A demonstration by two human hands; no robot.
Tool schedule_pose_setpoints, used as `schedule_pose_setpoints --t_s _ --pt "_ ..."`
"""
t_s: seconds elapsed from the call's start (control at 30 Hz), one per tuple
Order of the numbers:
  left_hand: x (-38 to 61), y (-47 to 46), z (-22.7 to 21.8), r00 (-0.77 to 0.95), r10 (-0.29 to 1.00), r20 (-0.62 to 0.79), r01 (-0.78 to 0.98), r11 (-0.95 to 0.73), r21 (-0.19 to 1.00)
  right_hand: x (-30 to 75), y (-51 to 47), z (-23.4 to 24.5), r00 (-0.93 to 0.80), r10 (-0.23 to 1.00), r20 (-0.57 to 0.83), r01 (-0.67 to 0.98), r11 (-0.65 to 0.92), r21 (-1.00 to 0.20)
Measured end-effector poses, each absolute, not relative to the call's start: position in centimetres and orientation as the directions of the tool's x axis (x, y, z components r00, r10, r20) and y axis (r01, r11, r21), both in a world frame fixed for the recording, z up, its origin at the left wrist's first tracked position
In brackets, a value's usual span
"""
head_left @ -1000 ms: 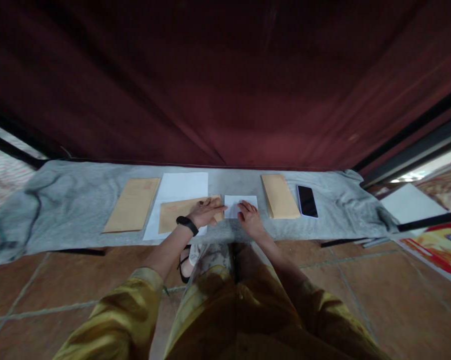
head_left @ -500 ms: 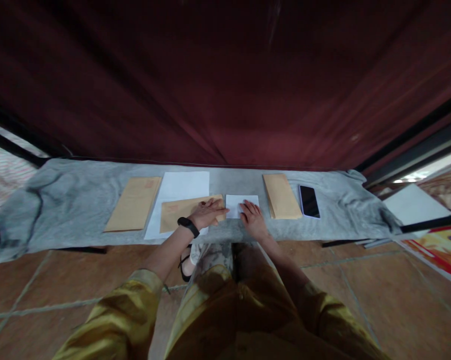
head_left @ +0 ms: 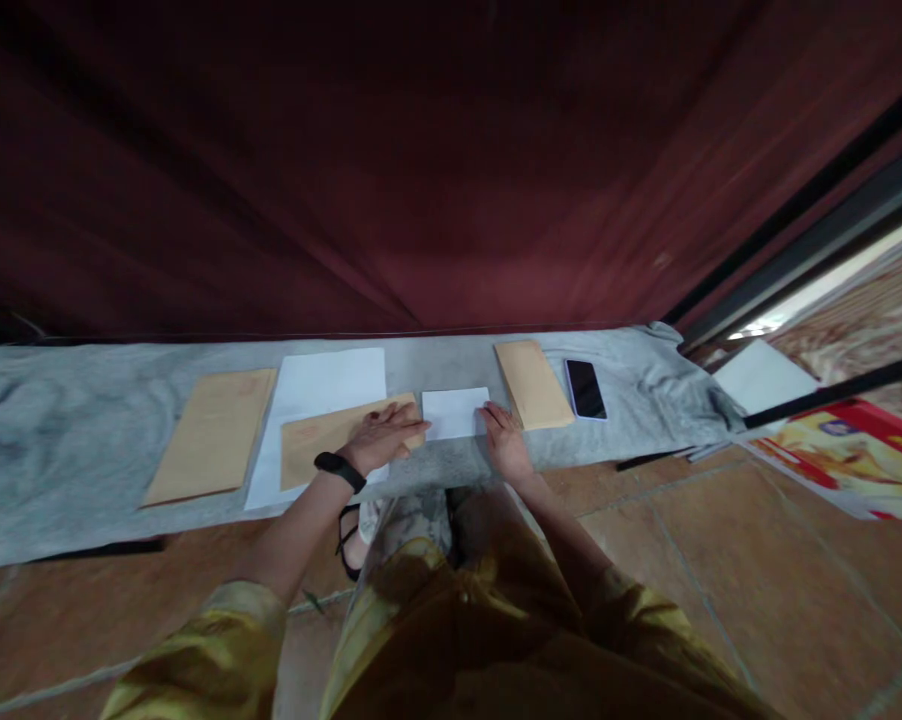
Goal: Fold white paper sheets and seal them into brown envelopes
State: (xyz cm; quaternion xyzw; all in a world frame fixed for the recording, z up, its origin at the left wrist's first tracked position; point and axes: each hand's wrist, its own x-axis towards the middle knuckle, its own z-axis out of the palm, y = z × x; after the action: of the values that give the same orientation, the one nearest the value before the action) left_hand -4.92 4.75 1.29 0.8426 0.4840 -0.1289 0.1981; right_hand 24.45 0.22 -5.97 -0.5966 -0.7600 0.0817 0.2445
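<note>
My left hand (head_left: pixel 380 437), with a black band on the wrist, lies flat with fingers stretched on a brown envelope (head_left: pixel 316 447) that rests across a white sheet (head_left: pixel 323 385). My right hand (head_left: pixel 502 432) lies open at the right edge of a small folded white paper (head_left: pixel 453 412), fingertips touching it. All of this sits on a grey cloth (head_left: pixel 83 420) spread over the floor.
Another brown envelope (head_left: pixel 209 435) lies to the left, and a stack of brown envelopes (head_left: pixel 532 383) with a black phone (head_left: pixel 586 388) to the right. A dark red curtain (head_left: pixel 421 180) hangs behind. White sheets (head_left: pixel 762 375) and a colourful printed board (head_left: pixel 848 455) lie far right on the tiled floor (head_left: pixel 758 560).
The view has shifted to the right, so everything sits further left in the frame. My right hand slid off the folded paper to its right edge. My left hand stays on the envelope.
</note>
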Motion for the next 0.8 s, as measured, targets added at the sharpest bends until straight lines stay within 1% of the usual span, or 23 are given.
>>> schedule_pose_setpoints --t_s 0.1,0.17,0.3,0.37,0.5,0.8 --pt "-4.9 4.7 1.5 0.493 0.770 -0.406 0.870 -0.452 0.199 23.9 0.1 -5.9 -0.111 0.953 0.283 0.865 0.233 -0.445" --pt "-4.9 4.6 1.5 0.496 0.769 -0.403 0.867 -0.462 0.186 22.9 0.3 -5.6 -0.114 0.947 0.299 0.853 0.248 -0.458" --pt "-4.8 4.7 1.2 0.502 0.773 -0.388 0.863 -0.477 0.166 19.9 1.4 -4.7 -0.275 0.912 0.304 0.798 0.393 -0.457" --pt "-4.8 4.7 1.1 0.498 0.780 -0.380 0.866 -0.473 0.163 18.5 2.2 -4.4 -0.336 0.897 0.288 0.778 0.437 -0.451" --pt "-4.7 4.7 1.1 0.482 0.799 -0.359 0.876 -0.453 0.168 16.8 3.2 -4.5 -0.387 0.891 0.237 0.779 0.454 -0.432" --pt "-4.8 4.6 1.3 0.490 0.807 -0.331 0.872 -0.452 0.188 16.0 4.7 -3.9 -0.408 0.899 0.158 0.820 0.437 -0.369"
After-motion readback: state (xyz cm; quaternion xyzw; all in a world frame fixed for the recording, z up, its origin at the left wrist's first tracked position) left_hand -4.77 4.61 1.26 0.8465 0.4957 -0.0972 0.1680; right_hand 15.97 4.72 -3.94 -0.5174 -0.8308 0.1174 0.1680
